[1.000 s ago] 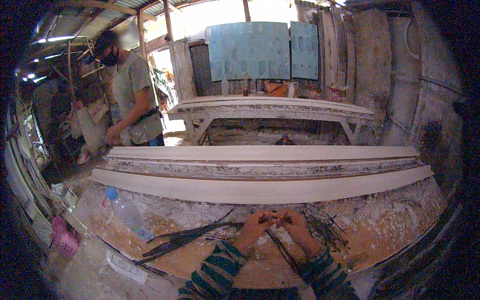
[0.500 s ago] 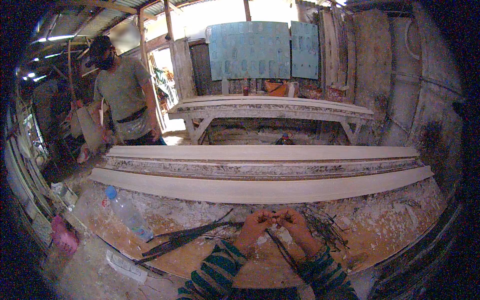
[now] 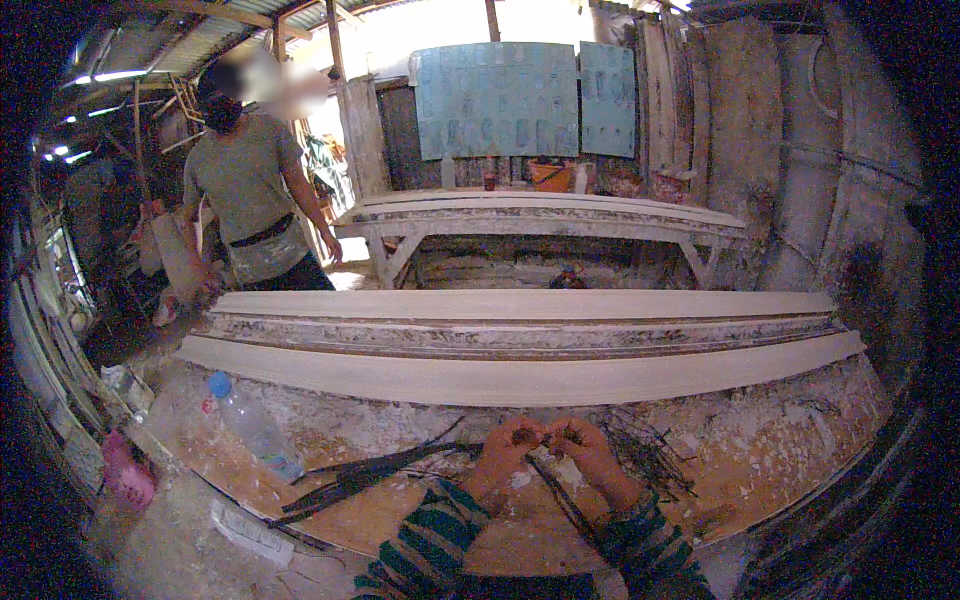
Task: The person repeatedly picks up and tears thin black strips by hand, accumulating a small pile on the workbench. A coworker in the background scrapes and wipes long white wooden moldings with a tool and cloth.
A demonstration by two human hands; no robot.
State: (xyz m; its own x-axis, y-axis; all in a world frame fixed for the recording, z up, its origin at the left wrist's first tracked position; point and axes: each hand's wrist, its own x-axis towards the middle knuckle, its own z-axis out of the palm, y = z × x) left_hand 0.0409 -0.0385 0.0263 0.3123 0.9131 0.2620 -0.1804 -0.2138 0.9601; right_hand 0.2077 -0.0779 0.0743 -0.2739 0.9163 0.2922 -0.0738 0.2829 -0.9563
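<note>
My left hand [image 3: 503, 455] and my right hand [image 3: 588, 452] meet above the near part of the table, fingers pinched together. From between them a dark, thin strip [image 3: 563, 492] runs down toward me, between my striped sleeves. The fingertips hide its upper end, and its material is too small to make out. A bundle of long dark strips [image 3: 375, 474] lies to the left of my left hand. Beside my right hand spreads a tangle of short, thin dark pieces [image 3: 650, 452].
Two long pale mouldings [image 3: 520, 382] lie across the table [image 3: 770, 450] beyond my hands. A clear bottle with a blue cap [image 3: 250, 430] leans at left, near a pink object [image 3: 128, 470]. Behind stand a white bench [image 3: 550, 225] and, at left, a person [image 3: 245, 190].
My hands stay together in nearly the same spot, with only small finger movement. The person at the back left has shifted posture, one arm now hanging lower and farther out.
</note>
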